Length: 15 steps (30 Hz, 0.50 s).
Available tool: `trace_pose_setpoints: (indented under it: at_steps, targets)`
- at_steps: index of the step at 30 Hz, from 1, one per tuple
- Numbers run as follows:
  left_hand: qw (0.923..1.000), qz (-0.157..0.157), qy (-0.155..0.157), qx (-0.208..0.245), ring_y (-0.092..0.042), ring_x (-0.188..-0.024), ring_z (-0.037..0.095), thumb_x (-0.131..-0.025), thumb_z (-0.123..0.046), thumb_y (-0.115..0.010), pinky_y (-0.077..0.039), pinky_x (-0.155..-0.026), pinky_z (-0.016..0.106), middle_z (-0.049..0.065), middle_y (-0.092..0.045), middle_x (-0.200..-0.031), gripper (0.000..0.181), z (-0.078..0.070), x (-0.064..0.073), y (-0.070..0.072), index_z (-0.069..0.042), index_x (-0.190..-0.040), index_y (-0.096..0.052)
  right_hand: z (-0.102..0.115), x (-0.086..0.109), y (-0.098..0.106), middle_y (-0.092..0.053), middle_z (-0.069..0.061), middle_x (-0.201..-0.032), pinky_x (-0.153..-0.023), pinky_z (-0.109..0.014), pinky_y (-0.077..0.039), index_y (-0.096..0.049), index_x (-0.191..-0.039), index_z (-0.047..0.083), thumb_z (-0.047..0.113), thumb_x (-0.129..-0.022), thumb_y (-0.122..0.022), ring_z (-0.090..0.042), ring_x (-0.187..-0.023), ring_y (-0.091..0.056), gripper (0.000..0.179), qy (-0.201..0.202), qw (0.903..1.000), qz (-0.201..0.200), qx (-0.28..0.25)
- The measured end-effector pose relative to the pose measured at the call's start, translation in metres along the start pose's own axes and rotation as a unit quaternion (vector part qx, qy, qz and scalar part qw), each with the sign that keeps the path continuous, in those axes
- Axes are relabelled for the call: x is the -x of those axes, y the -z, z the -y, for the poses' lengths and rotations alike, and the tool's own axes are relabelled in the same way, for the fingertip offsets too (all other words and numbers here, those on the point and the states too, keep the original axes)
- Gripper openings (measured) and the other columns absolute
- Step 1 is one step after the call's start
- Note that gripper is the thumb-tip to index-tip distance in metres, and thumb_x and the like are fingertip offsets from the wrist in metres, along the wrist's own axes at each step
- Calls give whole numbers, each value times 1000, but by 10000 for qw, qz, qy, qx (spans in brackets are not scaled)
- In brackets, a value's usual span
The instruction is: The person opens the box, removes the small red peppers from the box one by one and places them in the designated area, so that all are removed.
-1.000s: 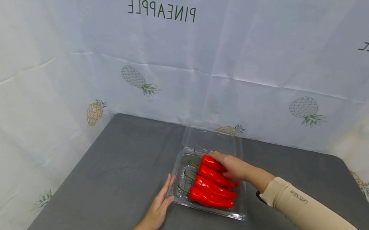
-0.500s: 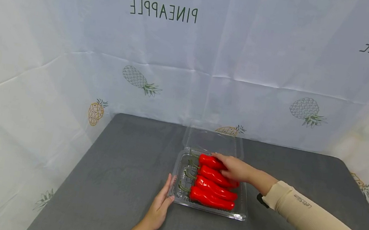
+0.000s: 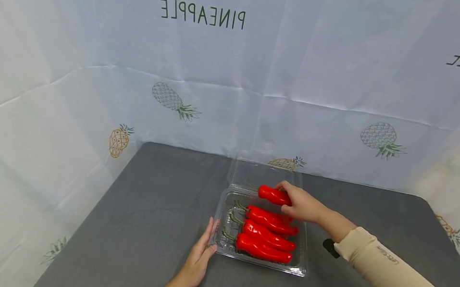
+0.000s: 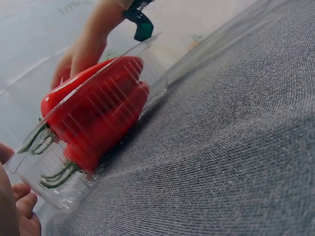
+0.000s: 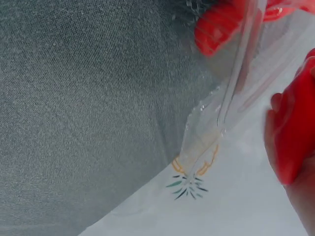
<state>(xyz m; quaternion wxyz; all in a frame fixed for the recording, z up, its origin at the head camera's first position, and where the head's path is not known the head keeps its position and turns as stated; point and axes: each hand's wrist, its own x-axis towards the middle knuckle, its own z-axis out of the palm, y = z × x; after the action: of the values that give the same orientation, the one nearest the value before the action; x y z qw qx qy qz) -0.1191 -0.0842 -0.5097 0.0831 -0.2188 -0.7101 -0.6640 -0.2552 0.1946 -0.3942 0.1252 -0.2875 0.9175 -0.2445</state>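
Observation:
A clear plastic clamshell container [image 3: 303,257] stands on the table with several long red peppers [image 3: 264,247] lying side by side in it, green stems to the left. Over its back part, my right hand [image 3: 301,205] grips another red pepper [image 3: 274,195], raised above the others; the right wrist view shows the held pepper [image 5: 295,125] against the palm. My left hand [image 3: 197,258] holds the container's left side near the front corner, thumb at the rim. Peppers show through the container's wall [image 4: 74,191] in the left wrist view, with left fingers [image 4: 27,204] at its corner.
The container's transparent lid [image 3: 267,175] is folded back behind it, near the table's far edge. A grey cloth-covered table [image 3: 150,220] lies underneath. White curtains [image 3: 309,71] with pineapple prints hang behind and at both sides.
My right hand has closed round the rearmost pepper and lifted it up and back out of its row. The left hand and the container have stayed in place.

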Motion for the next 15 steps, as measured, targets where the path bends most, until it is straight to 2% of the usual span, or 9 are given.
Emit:
trace_pose_setpoints:
  at_steps: [3,7,10,15]
  targets:
    - [10000,-7,-24,7,-18,-137,-8,-93,6,-37,-13,-106,2,34,-23,-145,58,0,0,0,11,-145,-10,-3,1,3,-60,-15,-108,-70,-29,-52,-44,-120,0,4,-80,-58,-18,-85,-57,42,32,9999,-113,-4]
    - [10000,5,10,10,-17,-136,-8,-93,6,-37,-12,-106,2,34,-23,-146,59,0,0,0,11,-145,-10,-8,4,6,-60,-18,-108,-67,-29,-51,-39,-120,1,3,-81,-57,-19,-81,-57,43,-105,9996,-166,-222]
    - [10000,24,73,-4,-17,-136,-9,-93,6,-37,-12,-105,2,34,-23,-146,59,1,0,0,10,-145,-9,-12,7,9,-59,-20,-108,-65,-29,-49,-31,-129,3,3,-83,-56,-19,-79,-56,53,-231,9986,-175,-453]
    - [9999,12,124,-36,-17,-136,-10,-93,6,-38,-12,-106,2,33,-23,-146,59,2,0,0,11,-145,-10,-20,10,11,-49,-25,-125,-72,-34,-52,-16,-148,10,18,-89,-60,-29,-97,-55,74,-406,9960,-232,-767]
